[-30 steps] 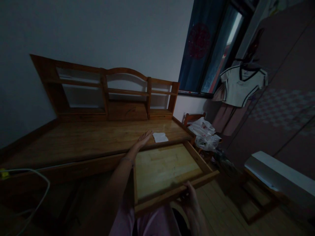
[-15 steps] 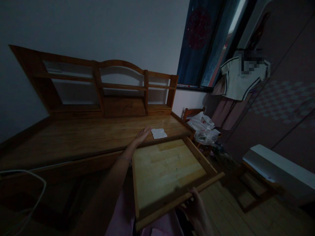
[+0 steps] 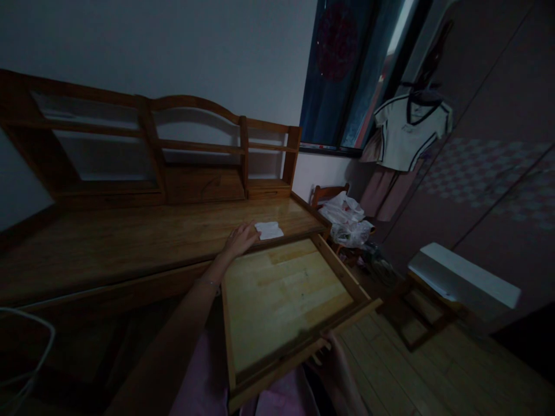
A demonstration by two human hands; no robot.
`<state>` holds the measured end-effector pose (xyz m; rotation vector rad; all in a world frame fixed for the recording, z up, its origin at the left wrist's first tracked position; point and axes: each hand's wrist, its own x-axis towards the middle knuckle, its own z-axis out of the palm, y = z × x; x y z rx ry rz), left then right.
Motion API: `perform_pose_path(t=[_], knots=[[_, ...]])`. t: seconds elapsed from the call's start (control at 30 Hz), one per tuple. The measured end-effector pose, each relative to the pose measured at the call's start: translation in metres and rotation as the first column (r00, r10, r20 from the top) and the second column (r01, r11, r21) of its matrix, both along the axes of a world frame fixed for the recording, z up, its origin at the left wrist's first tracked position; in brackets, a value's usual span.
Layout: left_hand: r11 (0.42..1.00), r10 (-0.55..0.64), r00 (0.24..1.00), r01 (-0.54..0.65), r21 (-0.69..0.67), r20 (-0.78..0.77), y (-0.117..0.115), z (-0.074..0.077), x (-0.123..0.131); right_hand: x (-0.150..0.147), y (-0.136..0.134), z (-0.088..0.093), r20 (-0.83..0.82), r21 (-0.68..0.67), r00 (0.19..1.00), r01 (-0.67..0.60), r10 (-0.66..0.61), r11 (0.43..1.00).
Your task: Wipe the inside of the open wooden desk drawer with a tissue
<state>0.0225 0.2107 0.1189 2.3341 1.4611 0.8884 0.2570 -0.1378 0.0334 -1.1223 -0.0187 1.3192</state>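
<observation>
My left hand (image 3: 241, 238) is on the desk top (image 3: 182, 225), its fingers a little bent and apart. Its fingertips come up to the left edge of a crumpled white tissue (image 3: 269, 230), which lies flat near the desk's front edge. Whether they pinch the tissue is hard to see in the dim light. A wooden drawer (image 3: 286, 289) is pulled far out towards my body, with a bare pale bottom. My right hand (image 3: 332, 361) grips the drawer's front board from the near side, fingers at its upper edge; part of the hand is in shadow.
A wooden shelf unit (image 3: 150, 150) stands along the back of the desk. Plastic bags (image 3: 344, 219) sit on a chair to the right. A stool (image 3: 416, 312) bears a long white object (image 3: 468, 274). Clothes (image 3: 411, 130) hang by the window. A white cable (image 3: 43, 352) loops at lower left.
The fingers of my left hand have bent from a flatter, stretched pose beside the tissue. My right hand keeps its hold on the drawer. The view has turned slightly right.
</observation>
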Motion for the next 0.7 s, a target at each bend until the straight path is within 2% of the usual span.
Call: perform_pose_path(t=[0.33,0.4,0.53,0.6,0.7], knots=[[0.991,0.02,0.998,-0.012,0.135,-0.062,-0.003,-0.003,0.003,-0.006,-0.014,-0.012,-0.062,0.031,0.996,-0.063,0.065,0.998],[0.985,-0.01,0.997,0.023,0.169,-0.075,-0.006,-0.005,0.004,-0.005,-0.013,-0.012,-0.055,0.041,0.996,-0.066,0.069,0.997],[0.969,-0.087,0.985,0.119,0.218,-0.152,-0.012,-0.005,0.008,0.003,-0.009,-0.009,-0.009,0.014,1.0,0.016,-0.016,1.0],[0.965,-0.106,0.978,0.145,0.22,-0.179,-0.012,-0.003,0.015,0.007,-0.007,-0.007,0.015,-0.011,0.999,0.041,-0.041,0.999],[0.962,-0.115,0.974,0.158,0.221,-0.195,-0.007,0.002,0.031,0.011,-0.006,-0.007,0.032,-0.031,0.999,0.009,-0.008,0.999]])
